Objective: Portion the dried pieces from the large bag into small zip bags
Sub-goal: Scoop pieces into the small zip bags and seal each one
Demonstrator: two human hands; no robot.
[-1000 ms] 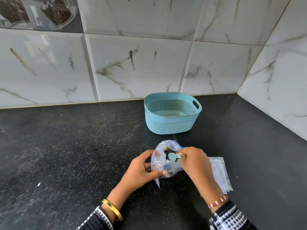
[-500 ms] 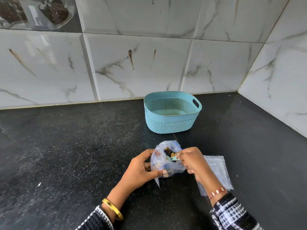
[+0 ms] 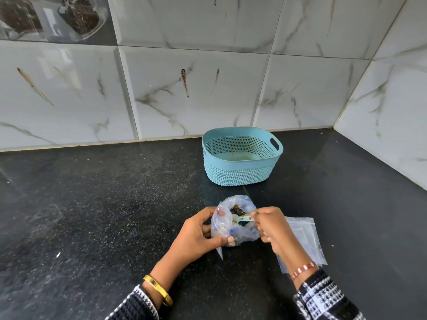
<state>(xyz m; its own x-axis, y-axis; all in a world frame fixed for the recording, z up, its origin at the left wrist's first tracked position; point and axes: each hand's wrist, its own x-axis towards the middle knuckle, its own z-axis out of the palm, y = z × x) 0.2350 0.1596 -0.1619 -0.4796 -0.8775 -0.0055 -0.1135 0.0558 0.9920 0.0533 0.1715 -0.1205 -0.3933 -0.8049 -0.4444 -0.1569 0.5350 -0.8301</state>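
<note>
Your left hand (image 3: 196,236) grips the large bag (image 3: 233,225) and your right hand (image 3: 272,229) pinches the small scoop (image 3: 242,219), so if the soft mouth collapses, dried pieces (image 3: 239,210) can spill on the counter (image 3: 104,215).

black speckled counter (image 3: 97,204), teal perforated basket (image 3: 240,167) standing on it, flat clear zip bags (image 3: 307,236) nearer

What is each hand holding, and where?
Left hand grips the clear plastic bag by its side; right hand pinches the small teal scoop by its handle end.

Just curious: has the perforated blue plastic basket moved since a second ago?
No. The perforated blue plastic basket sits at the same spot below the tile seam on the wall.
</note>
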